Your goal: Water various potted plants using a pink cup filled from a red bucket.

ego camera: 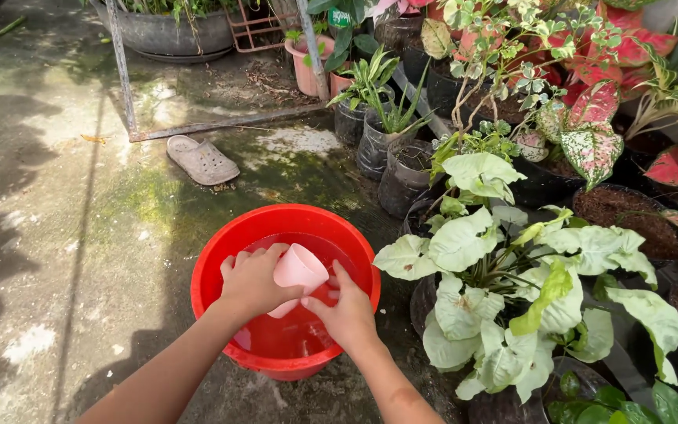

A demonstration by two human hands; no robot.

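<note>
Left hand [251, 283]: over the bucket's near left rim, fingers curled, grip closed on the cup's left side.

Right hand [347, 312]: over the near right rim, fingers closed on the cup's lower right edge, thumb pointing up toward the cup.

Cup [298, 273]: small, pale pink, plastic. Held between both hands above the water, tilted, base up and to the right. Lower end at or near the water surface; contact with the water not clear.

Bucket [221, 251]: red, round, standing on the floor, holding water that looks red from the walls. Just beside the nearest plant on its right.

Floor [56, 235]: wet concrete, green with moss ahead of the bucket, part shade and part sun.

Clog [202, 160]: grey, perforated, single, lying on the floor beyond the bucket, well apart from it.

Frame [123, 74]: grey metal, upright legs and a low bar along the floor, behind the clog.

Tub [174, 35]: large, dark, round, planted, at the top edge behind the frame.

Pale plant [504, 290]: broad cream-green leaves, in a dark pot, right of the bucket and close to the right hand.

Pink plant [590, 141]: speckled pink and green leaves, far right, among further foliage.

Black pots [402, 177]: row of dark grow bags and pots with spiky green shoots, running from the bucket's far right toward the top.

Pink pot [305, 72]: beside the frame's right leg, at the top.
</note>
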